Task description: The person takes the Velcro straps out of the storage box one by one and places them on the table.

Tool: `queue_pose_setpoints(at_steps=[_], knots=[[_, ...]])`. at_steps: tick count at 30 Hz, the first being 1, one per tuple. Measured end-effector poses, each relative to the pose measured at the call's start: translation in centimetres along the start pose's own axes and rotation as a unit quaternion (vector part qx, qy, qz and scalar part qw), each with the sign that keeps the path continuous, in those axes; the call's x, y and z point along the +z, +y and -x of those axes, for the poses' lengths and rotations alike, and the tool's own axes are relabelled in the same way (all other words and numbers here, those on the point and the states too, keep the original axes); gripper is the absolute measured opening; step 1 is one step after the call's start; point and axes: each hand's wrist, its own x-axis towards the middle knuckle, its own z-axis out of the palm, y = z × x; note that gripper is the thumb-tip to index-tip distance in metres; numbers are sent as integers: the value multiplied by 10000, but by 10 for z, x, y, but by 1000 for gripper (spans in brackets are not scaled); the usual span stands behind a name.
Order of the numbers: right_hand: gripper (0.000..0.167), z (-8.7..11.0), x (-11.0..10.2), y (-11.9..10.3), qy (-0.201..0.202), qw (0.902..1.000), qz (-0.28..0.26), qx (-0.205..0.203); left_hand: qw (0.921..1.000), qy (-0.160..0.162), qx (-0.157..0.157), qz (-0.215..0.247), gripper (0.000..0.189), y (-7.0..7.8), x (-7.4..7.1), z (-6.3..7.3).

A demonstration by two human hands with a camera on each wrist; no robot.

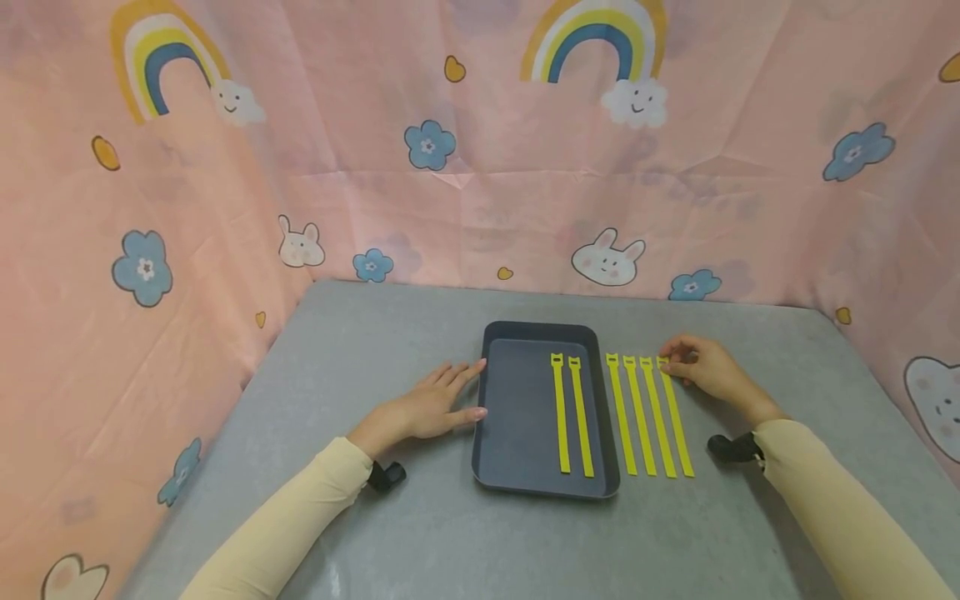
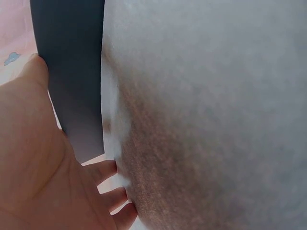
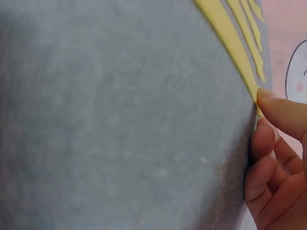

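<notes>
A dark grey rectangular tray (image 1: 517, 417) sits on the table with two yellow hook-and-loop cable straps (image 1: 562, 417) lying lengthwise in its right half. To its right, several more such straps (image 1: 622, 417) lie side by side in a row, slotted heads away from me. My right hand (image 1: 708, 371) pinches the head end of the rightmost strap (image 1: 676, 417) between thumb and fingers; the right wrist view shows that strap (image 3: 229, 38) leading up to the thumb. With fingers extended, my left hand (image 1: 431, 408) touches the tray's left side, and the tray wall (image 2: 72, 72) shows beside the thumb.
The grey table (image 1: 390, 333) carries the tray and straps. A pink printed cloth (image 1: 360, 200) rises behind the table and along both sides. Black wrist bands (image 1: 387, 477) show at both cuffs.
</notes>
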Motion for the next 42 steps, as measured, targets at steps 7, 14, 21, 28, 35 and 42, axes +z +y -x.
queue_pose_setpoints(at_steps=[7, 14, 21, 28, 35, 42], knots=[[25, -2, -5, -4, 80, 9999, -122, 58, 10000, -17, 6, -14, 82, 0, 0, 0], [27, -7, -18, -24, 340, 9992, -93, -189, 10000, -25, 0, 65, 82, 0, -1, 0], [40, -8, -23, -57, 537, 9981, -54, -288, 10000, -16, -11, 39, 81, 1, -1, 2], [46, -10, -16, -86, 548, 9964, -464, -442, 10000, -4, -40, 49, 81, 1, 0, 2], [47, -13, -3, -111, 517, 9943, -854, -364, 10000, -37, -2, 3, 81, 1, -1, 0], [42, -17, 11, -126, 395, 9903, -1181, -612, 10000, -42, -8, 1, 81, 2, -1, 1]])
